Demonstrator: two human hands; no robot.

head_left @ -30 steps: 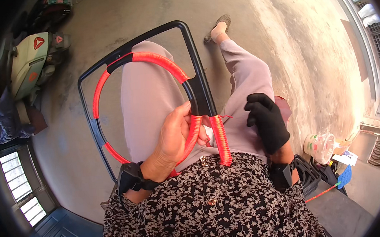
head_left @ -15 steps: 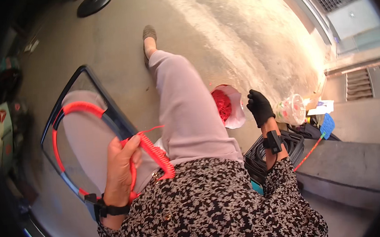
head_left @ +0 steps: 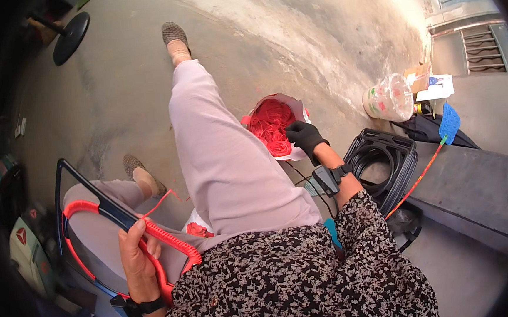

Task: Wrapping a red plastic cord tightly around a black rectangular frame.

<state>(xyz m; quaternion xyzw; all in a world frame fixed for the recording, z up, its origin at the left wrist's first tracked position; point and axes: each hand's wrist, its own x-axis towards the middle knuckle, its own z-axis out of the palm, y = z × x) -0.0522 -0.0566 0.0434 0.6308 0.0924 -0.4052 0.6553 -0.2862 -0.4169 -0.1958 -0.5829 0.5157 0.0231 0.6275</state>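
Observation:
A dark blue tubular frame [head_left: 105, 198] with curved sides leans against my left thigh, and tight coils of red cord [head_left: 174, 243] wrap part of it. My left hand [head_left: 138, 258] is closed round the wrapped part of the frame, and a loose cord end sticks up beyond the fingers. To the right of my right leg, a pale bag [head_left: 299, 107] stands open, with a tangle of red strands [head_left: 270, 124] inside. My right hand [head_left: 307, 138], in a black glove, is at the bag's near edge with its fingers curled. Whatever they hold is hidden.
A coiled black hose [head_left: 378, 164] lies right of my forearm. Past it are a clear plastic tub [head_left: 388, 99], a blue fly swatter [head_left: 449, 122] and a concrete ledge [head_left: 474, 184]. A round black base [head_left: 72, 38] stands far left, and a smaller red-filled bag [head_left: 197, 226] lies between my legs.
My right hand has moved left to the bag of red strands. The left hand still holds the frame, which now sits lower in view. The view has shifted, showing both feet.

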